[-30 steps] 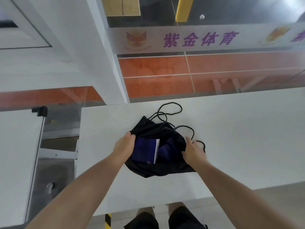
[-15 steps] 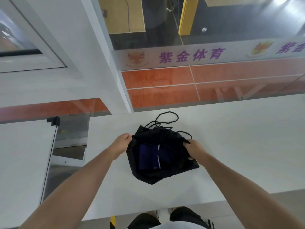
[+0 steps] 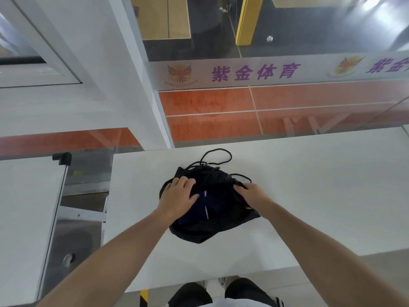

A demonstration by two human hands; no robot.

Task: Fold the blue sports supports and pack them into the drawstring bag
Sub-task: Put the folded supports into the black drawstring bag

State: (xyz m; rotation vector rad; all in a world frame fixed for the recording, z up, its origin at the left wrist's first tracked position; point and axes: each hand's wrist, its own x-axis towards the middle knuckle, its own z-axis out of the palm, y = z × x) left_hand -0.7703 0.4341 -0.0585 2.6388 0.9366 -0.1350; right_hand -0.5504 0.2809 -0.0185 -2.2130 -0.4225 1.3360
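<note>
Glass wall (image 3: 287, 29) fills the far side of your view, with a white band (image 3: 254, 73) across it carrying purple characters and winged emblems; through it you see orange flooring (image 3: 210, 107) with white lines and, farther off, a yellow post (image 3: 247, 21). A white pillar (image 3: 106, 63) rises at the left of the glass. Your white table (image 3: 309, 185) runs from the middle to the right, and a second white surface (image 3: 24, 207) sits to its left, apart from it, with a black corner cap (image 3: 62, 156) at its far edge. On the table, near its left end, lies the black bag (image 3: 212, 227), its mouth open toward you and its black cord (image 3: 218, 155) looping on the far side. Inside the mouth you can see the blue supports (image 3: 203, 209), folded, with a pale edge showing. Your left hand (image 3: 178, 193) lies palm down with fingers spread on the bag's left rim, pressing the cloth rather than closing round it. Your right hand (image 3: 250, 192) is closed, pinching the bag's right rim. Your knees in dark shorts (image 3: 247, 291) show below the near table edge.
</note>
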